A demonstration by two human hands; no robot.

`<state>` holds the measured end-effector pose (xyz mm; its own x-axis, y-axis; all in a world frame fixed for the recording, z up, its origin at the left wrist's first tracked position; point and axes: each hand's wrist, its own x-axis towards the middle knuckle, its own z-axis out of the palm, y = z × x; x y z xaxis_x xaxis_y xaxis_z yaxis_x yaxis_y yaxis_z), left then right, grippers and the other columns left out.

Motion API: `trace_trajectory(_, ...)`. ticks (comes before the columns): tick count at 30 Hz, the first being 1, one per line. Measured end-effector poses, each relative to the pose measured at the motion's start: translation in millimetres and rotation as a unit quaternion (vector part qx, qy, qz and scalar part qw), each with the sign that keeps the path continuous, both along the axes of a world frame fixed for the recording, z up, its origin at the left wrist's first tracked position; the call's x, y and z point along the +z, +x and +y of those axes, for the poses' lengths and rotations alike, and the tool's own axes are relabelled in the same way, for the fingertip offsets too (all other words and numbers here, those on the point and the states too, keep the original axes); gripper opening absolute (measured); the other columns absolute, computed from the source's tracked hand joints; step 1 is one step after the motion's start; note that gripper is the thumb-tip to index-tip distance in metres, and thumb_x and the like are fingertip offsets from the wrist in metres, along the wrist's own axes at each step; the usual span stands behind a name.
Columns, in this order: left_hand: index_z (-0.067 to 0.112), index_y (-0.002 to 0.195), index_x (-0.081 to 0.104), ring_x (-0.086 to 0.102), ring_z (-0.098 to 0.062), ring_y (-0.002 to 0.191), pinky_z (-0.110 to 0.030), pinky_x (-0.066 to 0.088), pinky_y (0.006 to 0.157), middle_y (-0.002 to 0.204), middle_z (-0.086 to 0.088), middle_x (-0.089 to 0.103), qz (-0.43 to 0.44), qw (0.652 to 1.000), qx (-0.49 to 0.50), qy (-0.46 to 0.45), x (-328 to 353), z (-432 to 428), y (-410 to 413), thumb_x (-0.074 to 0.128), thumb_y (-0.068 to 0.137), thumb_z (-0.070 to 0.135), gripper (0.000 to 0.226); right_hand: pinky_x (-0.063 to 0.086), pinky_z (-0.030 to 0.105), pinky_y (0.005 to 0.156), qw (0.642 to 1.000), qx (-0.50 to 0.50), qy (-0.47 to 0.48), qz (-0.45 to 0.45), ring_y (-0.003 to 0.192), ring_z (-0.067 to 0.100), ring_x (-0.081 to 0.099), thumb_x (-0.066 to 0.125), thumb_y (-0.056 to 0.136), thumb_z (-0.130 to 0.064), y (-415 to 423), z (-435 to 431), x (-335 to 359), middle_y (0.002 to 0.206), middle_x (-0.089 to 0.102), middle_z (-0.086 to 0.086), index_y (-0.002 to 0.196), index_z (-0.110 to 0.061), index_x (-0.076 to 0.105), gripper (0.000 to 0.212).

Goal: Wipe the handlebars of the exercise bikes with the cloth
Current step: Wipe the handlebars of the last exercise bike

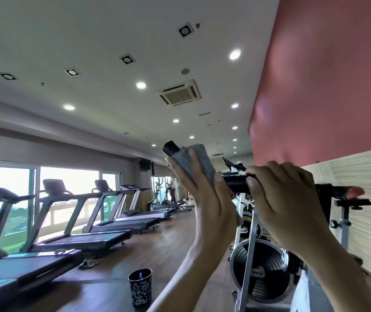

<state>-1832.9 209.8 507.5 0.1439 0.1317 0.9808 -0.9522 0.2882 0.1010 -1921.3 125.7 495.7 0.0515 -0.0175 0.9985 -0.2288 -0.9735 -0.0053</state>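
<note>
A black handlebar (234, 184) of the nearest exercise bike crosses the middle of the view, its left end (170, 148) rising up and left. My left hand (211, 206) grips a grey cloth (197, 161) wrapped round that raised left grip, just below the bar's end. My right hand (286, 199) grips the bar's horizontal middle part to the right of the cloth. The bar's right end (356, 192) is reddish and sticks out past my right wrist. The bike's white frame and black flywheel (260, 270) sit below my hands.
A row of treadmills (103, 221) lines the windows at left. A dark patterned cup (140, 287) stands on the wooden floor at the bottom. Another bike's post and saddle clamp (353, 203) stand at right beside a striped wall. A person stands far back by the ellipticals (171, 190).
</note>
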Motion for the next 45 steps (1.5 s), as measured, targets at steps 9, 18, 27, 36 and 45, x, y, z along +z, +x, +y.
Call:
trace_trajectory(9,0.027,0.139,0.025,0.006,-0.025,0.147,-0.060,0.015,0.114,0.156,0.014,0.013,-0.058,0.977,0.138,0.154,9.9,42.0,20.7,0.030,0.076,0.032,0.062,0.027,0.029,0.084,0.992,0.106,-0.007,0.060,0.085,0.003,0.041,0.029,0.097,-0.036,-15.0,-10.9,6.7,0.090,0.057,-0.017,0.114,-0.020,0.065,0.044)
trace_trajectory(18,0.057,0.130,0.037,0.008,-0.026,0.147,-0.066,0.025,0.107,0.157,0.021,0.016,-0.196,0.907,0.273,0.253,47.3,91.2,73.4,0.048,0.080,0.068,0.052,0.035,0.036,0.094,0.991,0.005,0.110,0.079,0.091,0.018,0.055,0.023,0.084,-0.071,-16.0,24.0,12.9,0.087,0.063,-0.009,0.097,-0.025,0.062,0.062)
trace_trajectory(27,0.037,0.136,0.041,0.017,-0.004,0.144,-0.045,0.008,0.112,0.140,0.025,0.041,-0.250,0.898,0.287,0.221,34.4,74.1,54.7,0.051,0.079,0.070,0.066,0.037,0.043,0.097,0.985,-0.080,0.147,0.044,0.094,0.025,0.056,0.035,0.068,-0.087,0.2,40.8,16.6,0.091,0.064,-0.002,0.098,-0.021,0.059,0.076)
trace_trajectory(36,0.022,0.138,0.045,0.015,-0.004,0.146,-0.049,0.017,0.111,0.151,0.007,0.039,-0.221,0.894,0.335,0.201,52.4,92.1,86.0,0.029,0.099,0.037,0.045,0.022,0.051,0.111,0.988,-0.128,-0.076,-0.043,0.123,0.026,0.048,0.058,0.083,-0.020,29.4,59.3,-3.5,0.126,0.059,0.001,0.129,-0.020,0.056,0.046)
trace_trajectory(45,0.018,0.129,0.052,0.030,-0.014,0.141,-0.036,0.022,0.100,0.139,0.003,0.049,-0.204,0.916,0.309,0.154,48.9,79.6,85.9,0.036,0.100,0.036,0.038,0.018,0.050,0.115,0.985,-0.166,-0.032,-0.042,0.128,0.027,0.046,0.036,0.099,-0.052,37.6,37.0,-10.2,0.131,0.060,0.010,0.131,-0.011,0.049,0.053)
